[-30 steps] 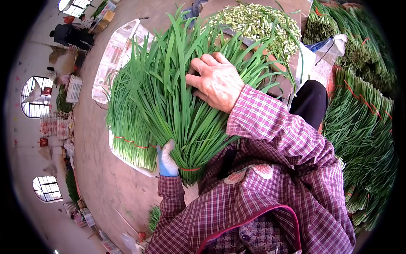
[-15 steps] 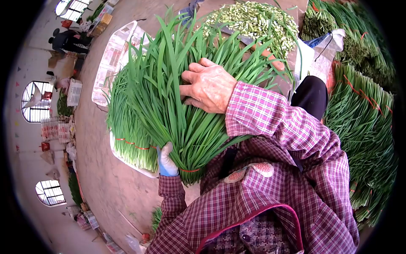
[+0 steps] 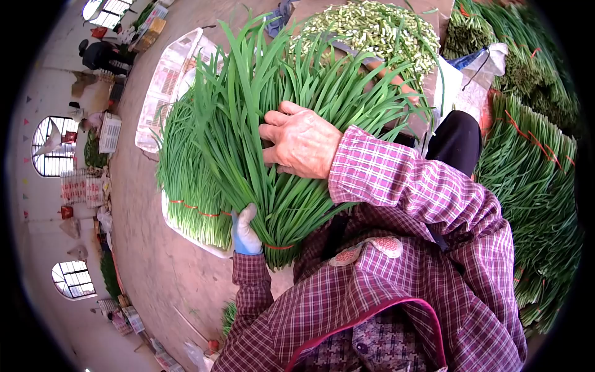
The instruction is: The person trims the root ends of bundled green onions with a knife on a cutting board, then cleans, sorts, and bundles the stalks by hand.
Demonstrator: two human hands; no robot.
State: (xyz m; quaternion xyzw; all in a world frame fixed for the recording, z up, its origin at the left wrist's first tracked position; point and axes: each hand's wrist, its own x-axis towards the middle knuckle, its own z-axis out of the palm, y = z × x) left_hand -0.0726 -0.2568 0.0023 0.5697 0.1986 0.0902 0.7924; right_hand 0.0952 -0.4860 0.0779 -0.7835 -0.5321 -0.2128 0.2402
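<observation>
A big bunch of garlic chives (image 3: 248, 118), long flat green leaves, lies fanned out in front of me. An orange-red band ties it near the cut ends. My left hand (image 3: 247, 230), in a pale glove with blue, grips the bunch at its side just above the band; its other fingers are hidden behind the stems. My bare right hand (image 3: 302, 141) lies over the leaves with bent fingers pushed in among them, and the fingertips are out of sight. Under and left of the bunch, more banded chives (image 3: 192, 192) lie in a white plastic crate (image 3: 158, 127).
A heap of short cut stem pieces (image 3: 372, 31) lies at the top, beside a brown wooden-looking handle (image 3: 403, 88). Tall stacks of banded chives (image 3: 527, 204) fill the right side. Far left, a person in dark clothes (image 3: 102, 54) bends over near crates along the wall.
My right hand has slid slightly down and left over the leaves, with its fingers still among them. My left hand keeps its place by the band.
</observation>
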